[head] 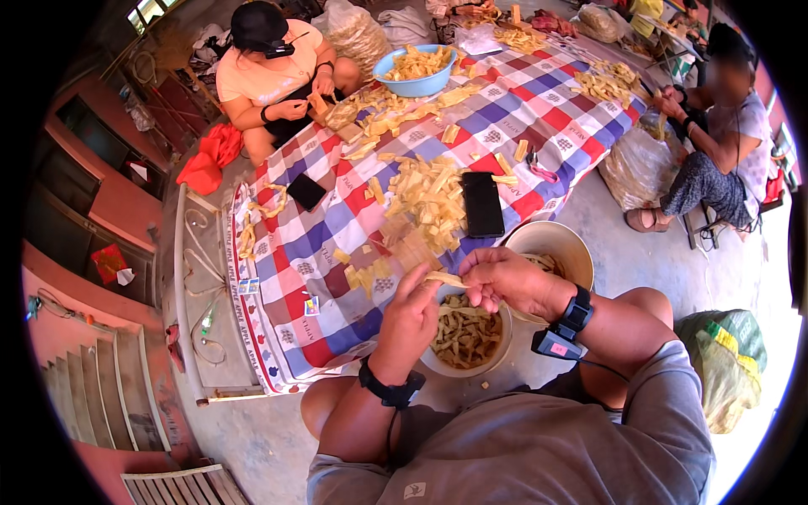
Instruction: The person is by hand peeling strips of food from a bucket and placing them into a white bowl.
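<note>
A pale yellow, folded strip (445, 278), its material not certain, spans the gap between my hands. My left hand (409, 319) pinches one end between thumb and fingers. At the other end, my right hand (514, 283) grips it, fingers curled. Below them, a white bowl (504, 346) holds many brownish-yellow folded pieces (466, 341). A cream bucket (584, 252), partly behind my right hand, has more pieces inside. On the checked tablecloth (341, 328) just beyond lies a heap of flat yellow pieces (426, 196).
Beside the heap is a black phone (483, 205); a smaller dark device (307, 191) lies farther left. A blue basin (413, 85) of strips stands at the back. People sit at left (271, 69) and right (726, 126). Sacks (723, 369) stand on the right floor.
</note>
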{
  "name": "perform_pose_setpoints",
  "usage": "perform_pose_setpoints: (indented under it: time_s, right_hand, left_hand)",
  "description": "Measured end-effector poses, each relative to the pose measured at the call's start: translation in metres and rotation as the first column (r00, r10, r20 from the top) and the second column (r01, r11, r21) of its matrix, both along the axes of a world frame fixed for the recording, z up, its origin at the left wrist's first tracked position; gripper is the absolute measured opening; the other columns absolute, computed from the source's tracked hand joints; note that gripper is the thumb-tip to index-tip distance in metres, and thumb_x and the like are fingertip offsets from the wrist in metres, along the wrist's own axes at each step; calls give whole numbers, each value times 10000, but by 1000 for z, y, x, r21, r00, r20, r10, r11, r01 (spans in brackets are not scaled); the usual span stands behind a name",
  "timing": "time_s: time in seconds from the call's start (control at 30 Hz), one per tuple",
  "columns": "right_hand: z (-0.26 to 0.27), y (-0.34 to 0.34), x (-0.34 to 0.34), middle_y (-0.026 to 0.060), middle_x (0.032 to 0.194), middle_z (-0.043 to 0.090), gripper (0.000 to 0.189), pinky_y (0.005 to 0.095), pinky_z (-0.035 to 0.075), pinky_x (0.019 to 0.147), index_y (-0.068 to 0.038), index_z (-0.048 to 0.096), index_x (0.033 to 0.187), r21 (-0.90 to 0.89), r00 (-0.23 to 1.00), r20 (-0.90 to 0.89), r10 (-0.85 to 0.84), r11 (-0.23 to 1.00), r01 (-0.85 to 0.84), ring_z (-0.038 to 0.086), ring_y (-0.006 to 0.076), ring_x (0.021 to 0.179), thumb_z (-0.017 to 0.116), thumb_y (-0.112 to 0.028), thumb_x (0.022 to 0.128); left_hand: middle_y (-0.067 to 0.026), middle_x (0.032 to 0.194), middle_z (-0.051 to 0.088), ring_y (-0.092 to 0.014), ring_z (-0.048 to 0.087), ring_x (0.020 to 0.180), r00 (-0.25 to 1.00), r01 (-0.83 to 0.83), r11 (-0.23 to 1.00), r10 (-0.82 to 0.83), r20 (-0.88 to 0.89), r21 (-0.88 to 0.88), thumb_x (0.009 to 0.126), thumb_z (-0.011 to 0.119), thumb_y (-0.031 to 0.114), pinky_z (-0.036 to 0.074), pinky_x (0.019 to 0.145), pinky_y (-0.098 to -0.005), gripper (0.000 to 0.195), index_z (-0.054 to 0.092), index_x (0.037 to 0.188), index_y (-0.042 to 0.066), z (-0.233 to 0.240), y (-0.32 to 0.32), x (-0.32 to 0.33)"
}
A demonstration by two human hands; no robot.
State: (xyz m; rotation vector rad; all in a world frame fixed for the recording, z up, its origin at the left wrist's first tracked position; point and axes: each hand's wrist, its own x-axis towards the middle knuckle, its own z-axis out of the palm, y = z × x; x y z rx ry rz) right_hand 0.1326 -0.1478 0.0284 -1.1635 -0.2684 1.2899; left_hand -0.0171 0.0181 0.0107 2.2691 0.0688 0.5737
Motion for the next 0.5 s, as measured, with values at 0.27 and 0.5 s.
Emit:
perform_pose_setpoints:
  time_s: [0.27,0.5]
  right_hand:
    - [0,13,-19,48,746,634,330,222,459,506,-53,571,1230,41,992,97,77,996,-81,576,95,558,615,-169,924]
    - [-10,17,-21,3,924,653,269,196,481,631,-114,582,1249,21,948,217,234,969,-245,605,58,731,602,-178,988]
  left_hand:
    - [-172,1417,521,-220,513,1280,981,127,676,-195,-10,-726,981,566,106,398,1076,-366,350,593,1270,-89,-4,-7,-4]
    - [-159,1441,501,-223,521,1262,958,60,392,-280,-57,-918,998,559,164,406,1052,-348,319,647,1181,-82,-7,-3,-4]
